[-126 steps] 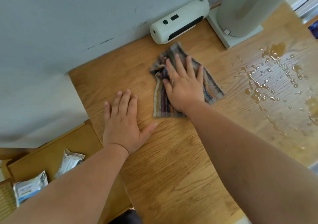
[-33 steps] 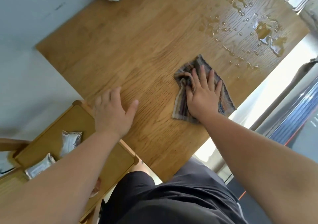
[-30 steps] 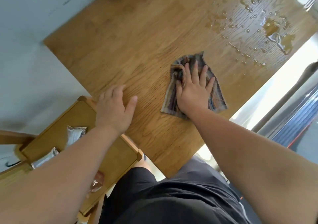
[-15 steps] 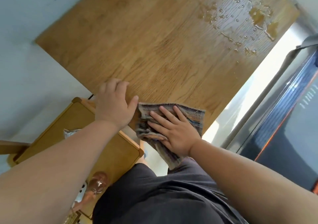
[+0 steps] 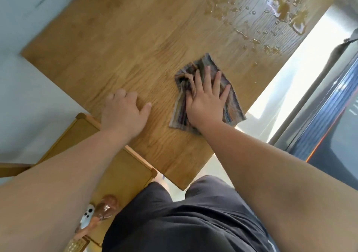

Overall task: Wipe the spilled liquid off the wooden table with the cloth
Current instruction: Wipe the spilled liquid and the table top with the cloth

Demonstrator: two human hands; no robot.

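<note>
The right hand point(image 5: 205, 104) presses the striped cloth point(image 5: 231, 104) flat, fingers spread open. Left hand point(image 5: 124, 114) rests open on the worktop point(image 5: 120, 38). Best keep firm pressure and sweep toward the spilled liquid point(image 5: 284, 11).

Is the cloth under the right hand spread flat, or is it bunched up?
Partly bunched. The cloth lies flat under the right hand toward the table's edge, but its left side is gathered into wrinkles beside the fingers.

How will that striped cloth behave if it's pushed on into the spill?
The cloth looks limp and already bunched beside the right hand, so it will probably crumple rather than slide flat. Reaching the spilled liquid, it would likely soak and drag more on the wooden table.
</note>
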